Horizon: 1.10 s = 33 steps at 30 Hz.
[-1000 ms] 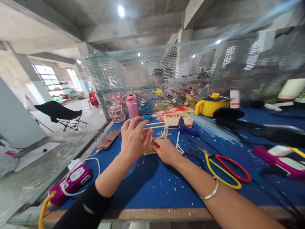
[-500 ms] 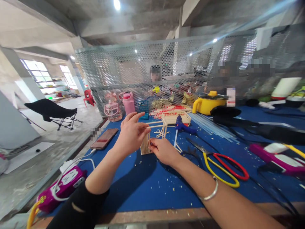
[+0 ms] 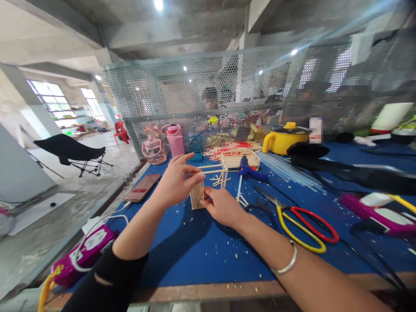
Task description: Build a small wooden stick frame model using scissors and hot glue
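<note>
Left hand point(image 3: 177, 180) is loosely gripping the frame point(image 3: 224, 172) up top; right hand point(image 3: 225, 207), lower, is pinching its edge, fingertips nearly meeting (slats point(image 3: 196, 198) standing upright leftward).

Left hand point(image 3: 177, 180) at ten o'clock of a pinching right hand point(image 3: 225, 208)

The left thumb point(image 3: 197, 177) and a raised finger point(image 3: 186, 157) stretch toward two o'clock. The right thumb point(image 3: 208, 205) presses close to the forefinger. The left forearm point(image 3: 138, 225), black-sleeved point(image 3: 120, 275) near the elbow, aims at one; the right forearm point(image 3: 273, 245), bare, at ten.
</note>
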{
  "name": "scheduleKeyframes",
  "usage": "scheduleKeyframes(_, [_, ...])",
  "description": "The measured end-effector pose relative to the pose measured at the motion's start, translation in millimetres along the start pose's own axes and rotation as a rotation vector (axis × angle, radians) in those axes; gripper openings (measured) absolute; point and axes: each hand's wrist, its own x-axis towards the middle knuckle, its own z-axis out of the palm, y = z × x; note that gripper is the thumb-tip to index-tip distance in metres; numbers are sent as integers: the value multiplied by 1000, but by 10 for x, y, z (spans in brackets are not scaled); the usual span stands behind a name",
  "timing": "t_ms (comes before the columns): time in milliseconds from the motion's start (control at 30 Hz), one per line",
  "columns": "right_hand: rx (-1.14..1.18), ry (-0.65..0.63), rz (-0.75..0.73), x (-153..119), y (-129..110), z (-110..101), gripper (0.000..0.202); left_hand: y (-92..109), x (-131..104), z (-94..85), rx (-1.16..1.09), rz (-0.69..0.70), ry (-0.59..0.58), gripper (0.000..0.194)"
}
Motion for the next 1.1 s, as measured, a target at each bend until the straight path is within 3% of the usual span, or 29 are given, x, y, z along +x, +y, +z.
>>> scheduleKeyframes(100, [35,20,12,-6,-9,9,11,-82,-55,33,-40,37,45,22])
scheduleKeyframes(200, [38,37,25,0,-6,9,15,-146,-157,107,-135,37,137,50])
scheduleKeyframes(267, [50,38,21,3,-10,3,16,-176,-237,177,-228,-90,245,57])
scheduleKeyframes(333, [67,42,18,5,-20,-6,17,-199,-307,250,-309,-277,282,49])
scheduleKeyframes(400, [81,53,17,6,-32,-14,16,-218,-356,313,-367,-399,193,34])
scheduleKeyframes(500, [173,76,32,15,-31,-22,14,-240,-385,380,-468,-427,15,26])
scheduleKeyframes(567, [278,83,61,28,-13,-21,15,-247,-386,410,-535,-448,-28,28])
scheduleKeyframes(700, [350,71,165,61,23,-15,16,-243,-382,445,-580,-506,-44,30])
scheduleKeyframes(867, [144,115,202,93,-33,-35,17,-200,-368,469,-728,-674,-38,26])
scheduleKeyframes(1100, [-34,125,281,44,-118,-43,23,-128,-371,530,-769,-785,-63,25])
